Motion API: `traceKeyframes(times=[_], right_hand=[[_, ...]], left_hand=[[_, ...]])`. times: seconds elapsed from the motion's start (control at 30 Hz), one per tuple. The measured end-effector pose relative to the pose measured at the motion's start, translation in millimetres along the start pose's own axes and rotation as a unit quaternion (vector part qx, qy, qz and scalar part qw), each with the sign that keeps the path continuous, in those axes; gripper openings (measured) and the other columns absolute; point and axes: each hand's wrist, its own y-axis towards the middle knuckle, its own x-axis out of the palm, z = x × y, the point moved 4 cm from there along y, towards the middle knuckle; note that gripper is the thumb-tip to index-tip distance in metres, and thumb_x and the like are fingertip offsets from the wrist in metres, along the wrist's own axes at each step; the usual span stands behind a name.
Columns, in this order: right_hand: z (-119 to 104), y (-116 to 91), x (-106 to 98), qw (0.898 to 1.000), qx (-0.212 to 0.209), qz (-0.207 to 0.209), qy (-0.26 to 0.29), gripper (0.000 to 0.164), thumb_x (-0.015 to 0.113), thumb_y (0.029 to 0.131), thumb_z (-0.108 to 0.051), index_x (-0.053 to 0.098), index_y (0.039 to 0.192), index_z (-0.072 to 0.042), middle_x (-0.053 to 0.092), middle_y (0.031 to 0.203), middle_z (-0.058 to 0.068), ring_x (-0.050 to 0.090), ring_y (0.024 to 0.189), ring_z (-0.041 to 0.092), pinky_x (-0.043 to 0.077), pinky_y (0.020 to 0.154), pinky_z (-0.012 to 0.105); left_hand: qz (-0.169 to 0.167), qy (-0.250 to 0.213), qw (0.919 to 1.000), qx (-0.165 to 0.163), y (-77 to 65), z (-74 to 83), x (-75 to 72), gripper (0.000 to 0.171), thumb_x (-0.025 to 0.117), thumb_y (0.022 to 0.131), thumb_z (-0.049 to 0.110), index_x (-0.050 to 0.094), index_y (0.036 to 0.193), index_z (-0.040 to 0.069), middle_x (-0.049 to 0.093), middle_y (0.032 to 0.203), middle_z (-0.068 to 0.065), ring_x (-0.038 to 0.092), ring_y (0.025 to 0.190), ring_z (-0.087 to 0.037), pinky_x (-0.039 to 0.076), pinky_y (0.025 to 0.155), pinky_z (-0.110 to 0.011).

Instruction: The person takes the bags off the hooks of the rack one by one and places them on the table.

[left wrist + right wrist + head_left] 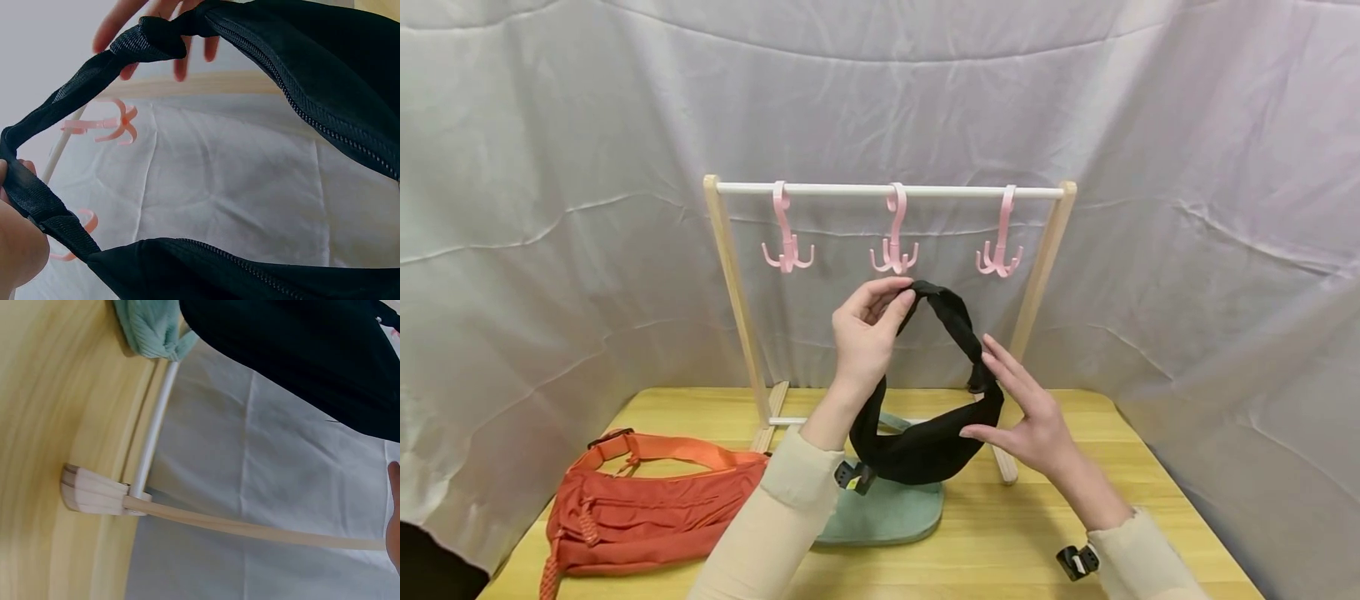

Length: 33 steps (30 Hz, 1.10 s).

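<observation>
A black zippered bag with a strap (951,315) hangs in a loop in front of the rack, its wider body (925,454) at the bottom. My left hand (865,333) pinches the strap at the top of the loop between thumb and fingers. At the loop's right side, my right hand (1030,412) has its fingers stretched out against or very near the bag; contact is hard to tell. The left wrist view shows the zip (300,112) along the bag and right-hand fingers (181,62) behind the strap. Only part of the right hand (395,531) shows in the right wrist view.
Three pink hooks (895,242) hang from the white rod (835,190) of a wooden rack behind the bag. On the table (1045,517), an orange-red waist bag (655,508) lies at the left. A green fabric bag (895,517) lies below the black one.
</observation>
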Motion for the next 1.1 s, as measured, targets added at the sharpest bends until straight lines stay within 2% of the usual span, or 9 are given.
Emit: traceKeyframes(times=[0.13, 0.23, 0.33, 0.43, 0.5, 0.87, 1.1], right_hand=[[5.6, -9.0, 3.3, 1.000, 0.004, -0.002, 0.005, 0.077, 0.081, 0.089, -0.038, 0.055, 0.137, 0.016, 0.050, 0.141, 0.042, 0.052, 0.141, 0.029, 0.044, 0.112, 0.022], [15.8, -19.5, 5.9, 1.000, 0.017, -0.003, 0.009, 0.075, 0.081, 0.088, -0.036, 0.057, 0.137, 0.015, 0.054, 0.139, 0.038, 0.058, 0.135, 0.021, 0.051, 0.102, 0.019], [25.8, -30.4, 8.4, 0.999, 0.030, -0.007, 0.018, 0.072, 0.080, 0.087, -0.034, 0.058, 0.136, 0.014, 0.058, 0.137, 0.033, 0.069, 0.114, 0.016, 0.057, 0.088, 0.018], [30.5, -36.2, 10.3, 0.999, 0.039, -0.011, 0.023, 0.068, 0.079, 0.087, -0.032, 0.060, 0.135, 0.013, 0.062, 0.133, 0.029, 0.072, 0.092, 0.019, 0.060, 0.078, 0.020], [31.1, -36.9, 11.0, 0.998, 0.048, -0.014, 0.027, 0.066, 0.079, 0.088, -0.031, 0.061, 0.136, 0.011, 0.063, 0.131, 0.026, 0.072, 0.085, 0.022, 0.060, 0.075, 0.021], [26.7, -36.9, 15.0, 0.998, 0.055, -0.018, 0.009, 0.054, 0.074, 0.093, -0.033, 0.069, 0.132, 0.004, 0.071, 0.120, 0.018, 0.072, 0.083, 0.019, 0.060, 0.071, 0.018], [25.3, -36.9, 15.6, 0.999, 0.045, -0.001, 0.005, 0.051, 0.075, 0.093, -0.032, 0.071, 0.127, 0.005, 0.075, 0.106, 0.017, 0.070, 0.075, 0.019, 0.059, 0.071, 0.017]], left_hand=[[0.005, 0.005, 1.0000, -0.004, -1.4, -2.2, -2.6, 0.020, 0.073, 0.094, -0.006, 0.072, 0.113, -0.011, 0.075, 0.105, -0.017, 0.072, 0.095, -0.013, 0.060, 0.088, -0.027], [0.009, 0.008, 0.9999, -0.007, -2.6, -3.4, -5.1, 0.020, 0.073, 0.094, -0.005, 0.072, 0.113, -0.011, 0.075, 0.104, -0.018, 0.072, 0.094, -0.015, 0.060, 0.087, -0.027], [0.013, 0.008, 0.9998, -0.011, -3.2, -5.0, -7.7, 0.020, 0.073, 0.094, -0.004, 0.072, 0.113, -0.011, 0.075, 0.103, -0.014, 0.072, 0.093, -0.015, 0.060, 0.087, -0.026], [0.016, 0.009, 0.9998, -0.012, -3.7, -6.2, -10.2, 0.020, 0.073, 0.094, -0.004, 0.072, 0.113, -0.012, 0.075, 0.102, -0.010, 0.071, 0.092, -0.013, 0.060, 0.086, -0.024], [0.018, 0.009, 0.9997, -0.013, -3.8, -6.7, -12.4, 0.019, 0.072, 0.094, -0.005, 0.071, 0.112, -0.012, 0.075, 0.101, -0.008, 0.071, 0.091, -0.010, 0.059, 0.085, -0.023], [0.018, 0.033, 0.9992, -0.012, -4.0, -9.4, -33.2, 0.019, 0.072, 0.093, -0.008, 0.072, 0.111, -0.013, 0.075, 0.102, -0.013, 0.071, 0.091, -0.006, 0.059, 0.084, -0.023], [0.014, 0.048, 0.9987, -0.009, -1.0, -14.6, -43.5, 0.019, 0.073, 0.094, -0.005, 0.073, 0.111, -0.012, 0.076, 0.102, -0.011, 0.072, 0.090, -0.009, 0.059, 0.082, -0.022]])
